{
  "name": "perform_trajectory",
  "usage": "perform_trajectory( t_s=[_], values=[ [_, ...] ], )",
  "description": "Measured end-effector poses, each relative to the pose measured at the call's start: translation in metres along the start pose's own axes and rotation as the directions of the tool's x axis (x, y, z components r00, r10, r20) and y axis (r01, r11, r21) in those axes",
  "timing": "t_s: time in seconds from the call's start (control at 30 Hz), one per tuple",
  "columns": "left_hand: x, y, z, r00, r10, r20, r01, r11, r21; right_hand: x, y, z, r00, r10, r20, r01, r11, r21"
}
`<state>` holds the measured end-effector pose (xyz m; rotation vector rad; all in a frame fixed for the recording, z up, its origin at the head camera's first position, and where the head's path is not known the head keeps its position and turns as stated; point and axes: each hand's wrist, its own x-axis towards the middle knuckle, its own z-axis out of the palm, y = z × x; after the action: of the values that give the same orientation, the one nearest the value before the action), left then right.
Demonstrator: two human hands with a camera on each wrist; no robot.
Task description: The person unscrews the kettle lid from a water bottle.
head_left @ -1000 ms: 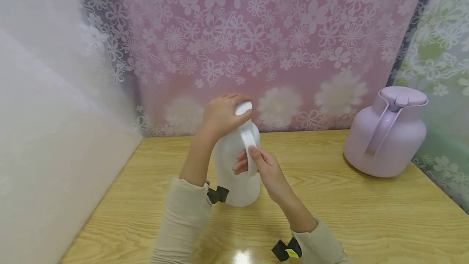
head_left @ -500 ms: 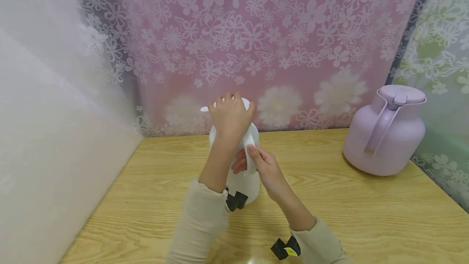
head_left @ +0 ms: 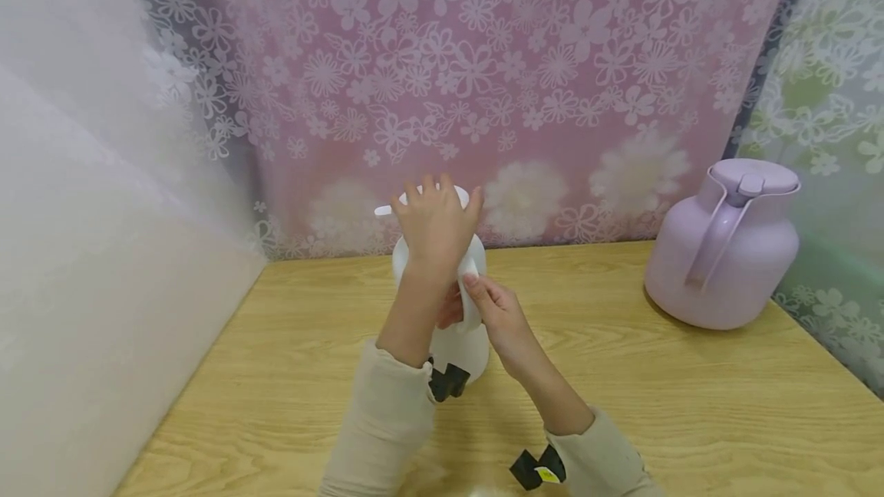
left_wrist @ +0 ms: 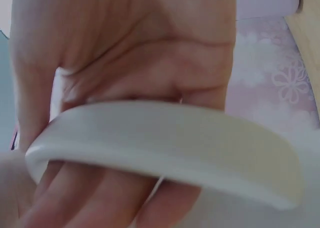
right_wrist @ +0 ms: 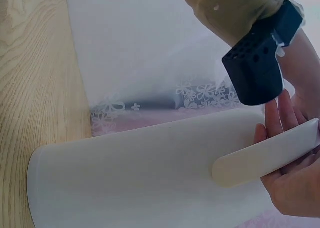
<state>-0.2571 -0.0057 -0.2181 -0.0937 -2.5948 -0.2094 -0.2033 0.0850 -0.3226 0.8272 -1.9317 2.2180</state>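
A white thermos jug [head_left: 464,351] stands upright on the table before me. My left hand [head_left: 435,232] lies over its white lid [head_left: 462,195], fingers spread around the rim, hiding most of it; a small white tip [head_left: 383,211] juts out to the left. With its fingers passed through the handle [right_wrist: 250,160] and the thumb on top, my right hand [head_left: 503,320] grips the jug from the right. The left wrist view shows the right palm and curled fingers behind the curved white handle. The right wrist view shows the jug's smooth side.
A lilac thermos jug [head_left: 721,259] stands at the right of the wood-grain table [head_left: 276,390]. Pink flowered sheeting [head_left: 483,60] closes off the back, and a pale sheet [head_left: 103,213] borders the left. Black camera mounts [head_left: 449,382] sit on both wrists.
My left hand has swung rightward over the lid, its fingers now spread across the top, and the white tip has come into view. The right hand keeps its hold on the handle.
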Motion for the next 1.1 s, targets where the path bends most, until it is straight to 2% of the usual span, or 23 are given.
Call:
perform_trajectory(
  t_s=[0.1,0.17,0.2,0.27,0.37,0.43,0.47,0.5,0.53,0.6,0.67,0.73,0.93,1.1],
  values=[
    [-0.001,-0.008,-0.001,0.994,0.104,-0.03,-0.106,0.993,-0.059,0.0,0.0,0.0,1.0,-0.012,0.021,0.012,1.0,0.003],
    [-0.001,-0.016,-0.003,0.98,0.191,-0.056,-0.195,0.976,-0.097,-0.001,0.0,0.0,1.0,-0.009,0.027,0.009,1.0,0.003],
    [0.0,-0.021,-0.003,0.968,0.24,-0.075,-0.248,0.961,-0.121,0.0,0.0,0.001,1.0,-0.002,0.025,0.001,1.0,0.003],
    [0.003,-0.03,-0.006,0.938,0.33,-0.111,-0.345,0.922,-0.175,0.0,0.0,0.001,1.0,0.009,0.018,-0.009,1.0,0.0],
    [0.009,-0.046,-0.006,0.87,0.453,-0.197,-0.49,0.841,-0.23,0.0,-0.001,0.001,1.0,0.014,0.012,-0.014,1.0,0.001],
    [0.015,-0.055,-0.005,0.826,0.511,-0.239,-0.562,0.785,-0.262,-0.001,-0.002,0.001,1.0,0.009,0.012,-0.009,1.0,0.005],
    [0.017,-0.06,-0.004,0.812,0.529,-0.246,-0.582,0.766,-0.272,-0.001,-0.002,0.001,1.0,0.004,0.013,-0.004,1.0,0.008],
    [0.019,-0.063,-0.003,0.809,0.54,-0.232,-0.587,0.757,-0.286,-0.001,-0.002,0.0,1.0,0.001,0.013,-0.001,1.0,0.009],
    [0.02,-0.066,-0.002,0.812,0.547,-0.205,-0.584,0.754,-0.302,-0.001,-0.002,0.0,1.0,-0.002,0.013,0.002,1.0,0.01],
    [0.022,-0.069,0.001,0.826,0.545,-0.14,-0.558,0.759,-0.337,-0.001,-0.003,0.0,1.0,-0.004,0.011,0.004,1.0,0.013],
    [0.021,-0.071,0.003,0.848,0.526,-0.07,-0.514,0.78,-0.357,-0.001,-0.003,0.0,1.0,0.0,0.011,0.0,1.0,0.012],
    [0.021,-0.072,0.005,0.857,0.514,-0.032,-0.487,0.789,-0.375,-0.002,-0.003,0.0,1.0,0.004,0.01,-0.005,1.0,0.01],
    [0.019,-0.069,0.005,0.878,0.478,-0.022,-0.445,0.799,-0.404,-0.002,-0.003,0.0,1.0,0.016,0.013,-0.016,1.0,0.006],
    [0.013,-0.063,0.004,0.915,0.401,-0.033,-0.382,0.84,-0.385,-0.002,-0.003,-0.001,1.0,0.02,0.013,-0.02,1.0,0.008]
  ],
)
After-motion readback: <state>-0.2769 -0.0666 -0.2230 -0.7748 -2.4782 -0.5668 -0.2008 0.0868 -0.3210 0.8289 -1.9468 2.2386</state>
